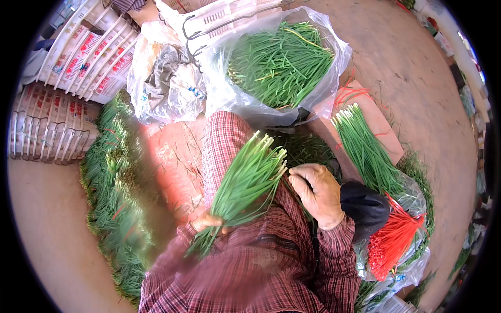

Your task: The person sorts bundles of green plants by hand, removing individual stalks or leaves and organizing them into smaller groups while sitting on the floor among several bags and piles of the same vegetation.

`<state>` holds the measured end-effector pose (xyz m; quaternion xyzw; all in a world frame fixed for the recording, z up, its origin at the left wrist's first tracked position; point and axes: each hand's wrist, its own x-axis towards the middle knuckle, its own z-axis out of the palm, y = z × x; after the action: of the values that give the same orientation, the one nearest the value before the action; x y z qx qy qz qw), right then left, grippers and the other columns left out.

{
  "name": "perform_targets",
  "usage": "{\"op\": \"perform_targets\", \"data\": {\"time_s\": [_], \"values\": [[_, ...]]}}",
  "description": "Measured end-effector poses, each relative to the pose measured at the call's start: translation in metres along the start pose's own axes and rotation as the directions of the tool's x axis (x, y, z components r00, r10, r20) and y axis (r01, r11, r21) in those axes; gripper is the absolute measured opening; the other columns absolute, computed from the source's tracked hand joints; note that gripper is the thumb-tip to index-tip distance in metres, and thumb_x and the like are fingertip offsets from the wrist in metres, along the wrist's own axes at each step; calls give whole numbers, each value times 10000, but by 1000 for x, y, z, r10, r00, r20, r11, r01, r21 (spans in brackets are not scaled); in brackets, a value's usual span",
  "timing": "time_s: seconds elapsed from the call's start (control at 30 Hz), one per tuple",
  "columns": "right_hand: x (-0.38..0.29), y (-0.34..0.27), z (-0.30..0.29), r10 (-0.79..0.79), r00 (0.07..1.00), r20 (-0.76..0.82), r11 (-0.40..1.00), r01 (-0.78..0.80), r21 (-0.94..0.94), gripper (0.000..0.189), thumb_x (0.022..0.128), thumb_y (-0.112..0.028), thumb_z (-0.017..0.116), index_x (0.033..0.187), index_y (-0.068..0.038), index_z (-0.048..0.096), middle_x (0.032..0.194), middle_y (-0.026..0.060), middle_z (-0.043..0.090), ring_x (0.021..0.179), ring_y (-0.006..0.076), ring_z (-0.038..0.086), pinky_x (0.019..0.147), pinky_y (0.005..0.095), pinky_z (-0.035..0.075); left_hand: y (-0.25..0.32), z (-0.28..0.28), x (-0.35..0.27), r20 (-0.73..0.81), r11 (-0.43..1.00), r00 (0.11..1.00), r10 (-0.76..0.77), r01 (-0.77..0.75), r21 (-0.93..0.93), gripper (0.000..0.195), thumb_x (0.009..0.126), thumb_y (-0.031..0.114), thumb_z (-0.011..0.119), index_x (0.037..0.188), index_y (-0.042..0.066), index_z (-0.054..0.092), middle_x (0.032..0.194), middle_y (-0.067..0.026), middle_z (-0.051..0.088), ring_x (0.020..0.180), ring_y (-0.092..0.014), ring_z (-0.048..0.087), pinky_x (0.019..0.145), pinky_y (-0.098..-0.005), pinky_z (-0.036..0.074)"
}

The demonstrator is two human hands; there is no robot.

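My left hand (209,222) is closed around the leafy lower part of a bunch of garlic chives (246,178) above my lap. The bunch fans out, its pale cut ends pointing up and away from me. Just right of those ends is my right hand (319,193), with thumb and forefinger tips close together. Whether a thin stalk is pinched between them is too small to tell. A neat bundle of chives (366,150) lies to my right on a pinkish block (391,137). Ahead, an open clear plastic bag (340,47) holds loose chives (282,64).
Red ties (395,238) lie on plastic at my right. Bundled chives (117,187) are piled along my left, beside a reddish board (176,164). White plastic baskets (90,51) are stacked at the far left. A crumpled plastic bag (168,78) with grey cloth sits ahead.
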<state>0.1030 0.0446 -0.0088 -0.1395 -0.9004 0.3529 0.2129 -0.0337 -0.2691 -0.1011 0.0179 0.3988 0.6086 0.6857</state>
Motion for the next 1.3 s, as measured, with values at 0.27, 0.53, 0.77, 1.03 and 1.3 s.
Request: {"op": "perform_targets", "data": {"time_s": [0.27, 0.53, 0.77, 1.03, 1.3], "values": [[39, 36, 50, 38, 980, 193, 999, -42, 15, 219, 855, -243, 730, 963, -52, 717, 997, 96, 714, 961, 322, 652, 893, 398, 494, -11, -14, -1, 48, 1000, 999, 11, -12, 17, 634, 855, 340, 741, 1349, 0, 532, 782, -87, 634, 628, -143, 564, 533, -242, 413], [36, 24, 38, 116, 941, 317, 987, -146, 73, 187, 834, -223, 726, 920, -60, 697, 976, 96, 683, 969, 311, 641, 866, 397, 498, -50, -68, 5, 276, 953, 959, 59, 27, -300, 439, 909, 332, 677, 1197, 10, 595, 785, -94, 641, 581, -183, 522, 502, -311, 376], [39, 35, 60, 313, 844, 437, 935, -355, 17, 374, 873, -346, 726, 1116, -61, 728, 1135, 116, 654, 1087, 305, 618, 941, 377, 483, -36, -65, 3, 41, 995, 998, -51, 47, 87, 543, 832, 244, 772, 1266, -3, 559, 815, -120, 678, 585, -211, 609, 513, -311, 459], [26, 50, 88, 422, 766, 485, 587, -639, 497, 409, 884, -344, 751, 1120, -12, 717, 1141, 106, 676, 1083, 223, 626, 952, 326, 464, 11, 1, -2, -99, 974, 989, -106, 123, 188, 561, 793, 210, 798, 1252, -2, 556, 789, -105, 662, 695, -211, 651, 652, -333, 535], [15, 56, 92, 173, 893, 416, 789, -378, 484, 396, 909, -279, 725, 1210, -25, 679, 1231, 107, 670, 1141, 257, 611, 1009, 362, 450, 5, -4, 4, -64, 982, 996, -60, 70, 175, 510, 813, 166, 794, 1250, 0, 590, 874, -131, 709, 717, -254, 695, 633, -365, 561]]}}
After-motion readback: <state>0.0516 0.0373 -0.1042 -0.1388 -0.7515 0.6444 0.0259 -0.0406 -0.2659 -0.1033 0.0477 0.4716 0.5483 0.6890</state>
